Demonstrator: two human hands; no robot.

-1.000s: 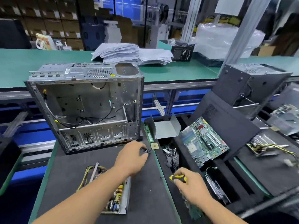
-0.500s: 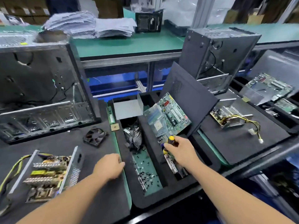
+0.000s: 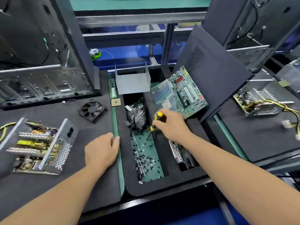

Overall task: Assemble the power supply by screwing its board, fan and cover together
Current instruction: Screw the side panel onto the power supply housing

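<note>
Power supply board [image 3: 39, 146] sits in its open metal case on the dark tabletop [image 3: 90, 184], blurred, no labels legible. Left hand [image 3: 101, 151] rests flat, fingers relaxed; right hand [image 3: 172, 125] grips a yellow-black screwdriver [image 3: 155, 123] above the screws [image 3: 146, 158]; fan [image 3: 92, 109] lies beyond

— What colours does the bench show?
— The screwdriver [image 3: 157, 120] has a yellow-and-black handle; the fan [image 3: 92, 109] is black.
— And the rest?
— The cover [image 3: 132, 82] is plain grey, the motherboard [image 3: 186, 93] green with red parts, and the power supply casing [image 3: 56, 151] silver with a honeycomb hole pattern.
</note>
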